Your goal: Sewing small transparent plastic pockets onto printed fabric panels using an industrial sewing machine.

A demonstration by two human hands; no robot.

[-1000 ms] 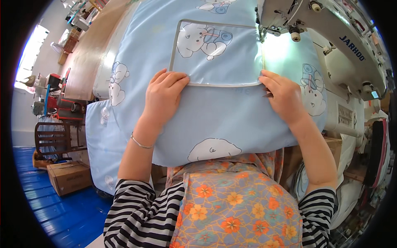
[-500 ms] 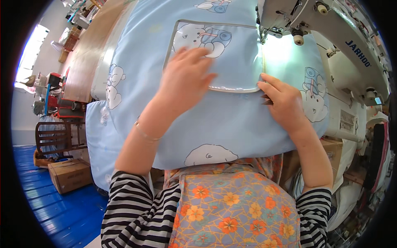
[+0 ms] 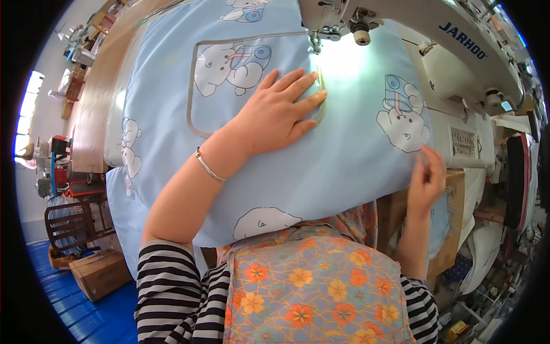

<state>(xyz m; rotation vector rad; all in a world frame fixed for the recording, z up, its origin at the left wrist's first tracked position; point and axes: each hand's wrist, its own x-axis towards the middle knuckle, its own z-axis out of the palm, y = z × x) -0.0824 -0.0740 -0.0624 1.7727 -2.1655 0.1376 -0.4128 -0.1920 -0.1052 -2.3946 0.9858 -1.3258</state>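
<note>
Light blue fabric (image 3: 321,172) printed with white cartoon bears spreads over the sewing machine bed. Set on it is a glossy clear panel (image 3: 215,109) with rounded corners and a grey binding. My left hand (image 3: 281,112) lies flat on the panel's right part, fingers spread, fingertips at the bound right edge just below the presser foot (image 3: 315,49). By the fabric's right edge is my right hand (image 3: 428,178), raised, fingers curled toward the thumb. Whatever it may hold is hidden.
The sewing machine (image 3: 458,40) arches over the far right, its lamp lighting the fabric. A wooden table (image 3: 86,126) runs along the left. On the blue floor stand a cardboard box (image 3: 100,272) and a wooden chair (image 3: 71,223). Another carton (image 3: 450,229) is below the machine bed.
My left hand has come down flat on the panel, farther right. My right hand has left the panel's lower right corner for the fabric's right edge. The view has shifted right.
</note>
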